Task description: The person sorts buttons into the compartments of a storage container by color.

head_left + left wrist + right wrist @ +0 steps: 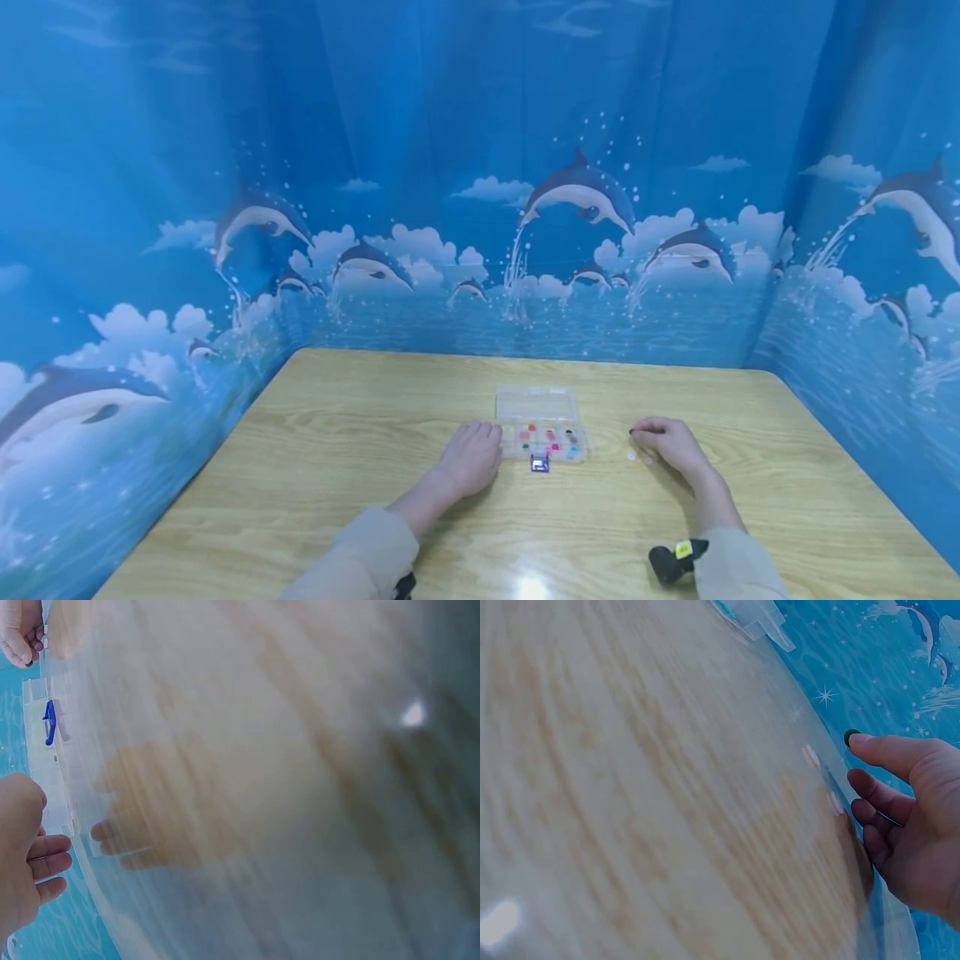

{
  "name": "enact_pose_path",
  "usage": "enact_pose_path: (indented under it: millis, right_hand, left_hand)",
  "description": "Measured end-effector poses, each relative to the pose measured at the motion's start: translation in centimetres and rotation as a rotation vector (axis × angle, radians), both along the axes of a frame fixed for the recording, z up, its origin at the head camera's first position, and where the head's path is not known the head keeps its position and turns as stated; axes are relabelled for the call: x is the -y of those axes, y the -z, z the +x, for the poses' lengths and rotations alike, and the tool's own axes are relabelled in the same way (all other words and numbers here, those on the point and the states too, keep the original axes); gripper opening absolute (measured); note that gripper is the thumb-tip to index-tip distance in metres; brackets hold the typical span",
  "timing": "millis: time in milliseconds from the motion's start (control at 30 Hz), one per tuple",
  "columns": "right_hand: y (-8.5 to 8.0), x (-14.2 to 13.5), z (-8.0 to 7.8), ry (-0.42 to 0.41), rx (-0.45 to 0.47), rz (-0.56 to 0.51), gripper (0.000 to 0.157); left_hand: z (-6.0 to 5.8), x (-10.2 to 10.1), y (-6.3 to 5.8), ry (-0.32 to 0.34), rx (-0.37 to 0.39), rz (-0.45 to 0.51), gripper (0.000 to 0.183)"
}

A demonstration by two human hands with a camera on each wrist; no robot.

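Observation:
A clear compartment box (536,406) lies on the table with its lid raised at the back; small coloured pieces (551,435) sit in its compartments. At the box's left end rests my left hand (474,457), its lower fingers (51,865) loosely bent in the left wrist view; its index finger is hidden there. To the right of the box, my right hand (671,442) pinches a small dark green disc (851,737) at the thumb tip. Two small white pieces (811,756) lie on the table beneath that hand.
A small blue-purple clip-like piece (539,463) is at the box's front edge. The wood-grain table (337,400) stands against blue dolphin-print curtains (450,125). A black wrist device (675,560) is by the right sleeve.

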State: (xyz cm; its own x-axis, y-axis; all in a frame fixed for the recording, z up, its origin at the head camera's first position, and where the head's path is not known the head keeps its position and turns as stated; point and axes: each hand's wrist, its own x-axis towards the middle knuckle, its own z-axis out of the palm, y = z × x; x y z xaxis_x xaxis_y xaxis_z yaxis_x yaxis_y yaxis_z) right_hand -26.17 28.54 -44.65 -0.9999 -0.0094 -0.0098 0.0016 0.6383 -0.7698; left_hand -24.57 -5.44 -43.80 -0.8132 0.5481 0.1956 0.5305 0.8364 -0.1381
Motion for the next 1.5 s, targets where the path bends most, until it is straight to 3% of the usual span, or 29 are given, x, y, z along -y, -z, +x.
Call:
enact_pose_path:
  millis: [600, 867, 1100, 1267, 1500]
  right_hand:
    - [-1.0, 1.5, -0.3, -0.005, -0.012, -0.044, 0.036]
    - [-1.3, 2.3, -0.8, -0.010, 0.042, -0.148, 0.035]
    - [-1.8, 3.6, -0.8, -0.055, -0.006, -0.094, 0.032]
    - [-2.0, 4.4, -1.0, -0.055, 0.017, -0.116, 0.030]
    - [-2.1, 5.1, -1.1, -0.089, -0.042, -0.111, 0.026]
  left_hand:
    - [-0.1, -0.1, 0.1, -0.007, 0.003, 0.003, 0.028]
    - [-0.1, 0.0, 0.0, -0.002, -0.001, 0.002, 0.027]
    - [-0.2, 0.0, 0.1, -0.008, -0.006, 0.000, 0.023]
    - [-0.2, 0.0, 0.2, -0.004, -0.013, 0.013, 0.023]
    - [-0.1, 0.1, 0.2, 0.012, -0.029, 0.019, 0.022]
